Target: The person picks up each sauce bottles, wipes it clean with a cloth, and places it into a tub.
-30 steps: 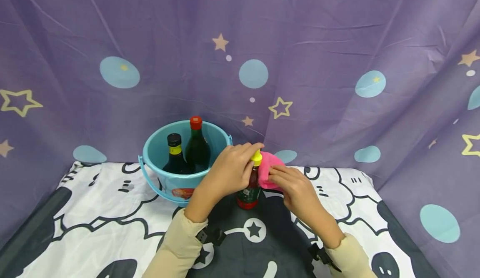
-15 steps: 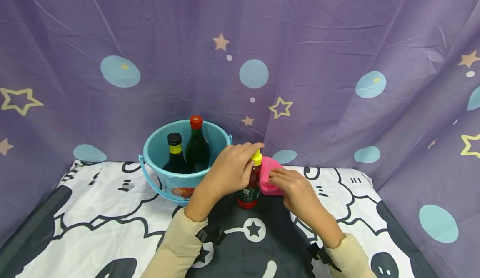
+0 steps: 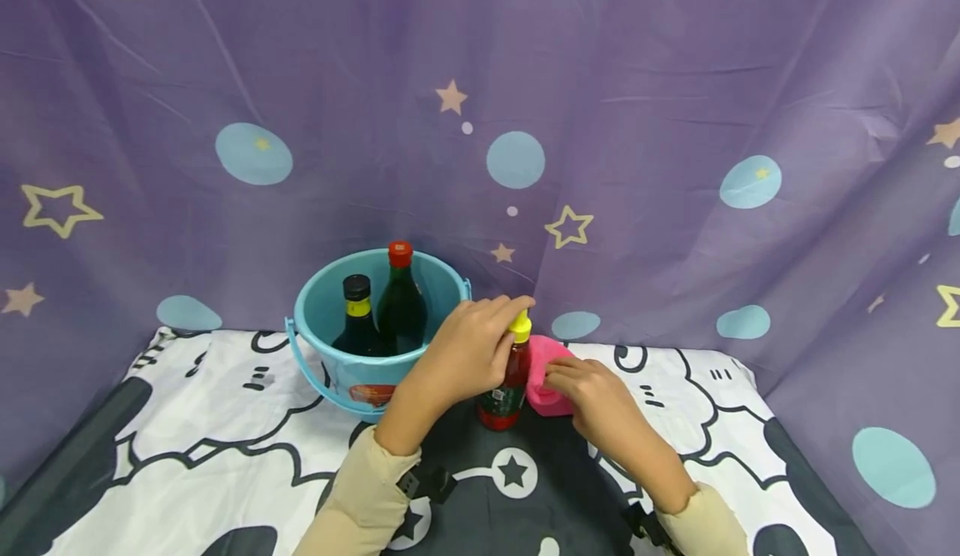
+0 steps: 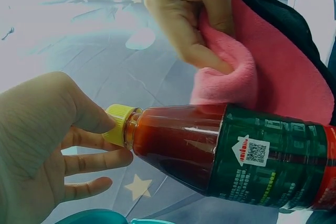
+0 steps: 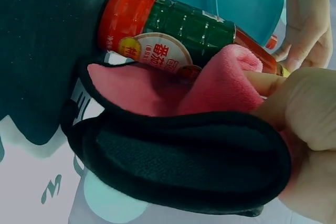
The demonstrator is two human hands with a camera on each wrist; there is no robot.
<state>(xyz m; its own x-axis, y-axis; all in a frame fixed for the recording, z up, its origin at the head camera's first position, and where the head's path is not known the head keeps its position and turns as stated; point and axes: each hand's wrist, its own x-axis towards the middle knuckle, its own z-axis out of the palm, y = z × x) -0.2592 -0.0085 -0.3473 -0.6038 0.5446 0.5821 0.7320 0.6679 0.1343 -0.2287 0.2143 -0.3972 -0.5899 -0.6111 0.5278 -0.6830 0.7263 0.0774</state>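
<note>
A tomato sauce bottle (image 4: 181, 137) with a green label stands upright on the patterned cloth in the head view. My left hand (image 3: 468, 348) grips its yellow cap (image 4: 119, 124) between thumb and fingers from above. To the right of the bottle, my right hand (image 3: 600, 398) holds a pink cleaning cloth (image 5: 223, 85), its thumb and fingers pinching a fold. That fold lies against the side of the bottle in the left wrist view. The cloth has a black edge and black backing (image 5: 173, 163), which shows in the right wrist view.
Left of the bottle stands a light blue bucket (image 3: 315, 331) with its handle hanging down. Inside are a black-capped bottle (image 3: 358, 323) and a red-capped green bottle (image 3: 402, 306). A purple curtain (image 3: 637, 122) hangs behind the patterned bed cloth (image 3: 225, 406).
The pink cloth has slid downward along the bottle's right side with my right hand's fingers. My left hand stays on the cap. The head view has shifted slightly.
</note>
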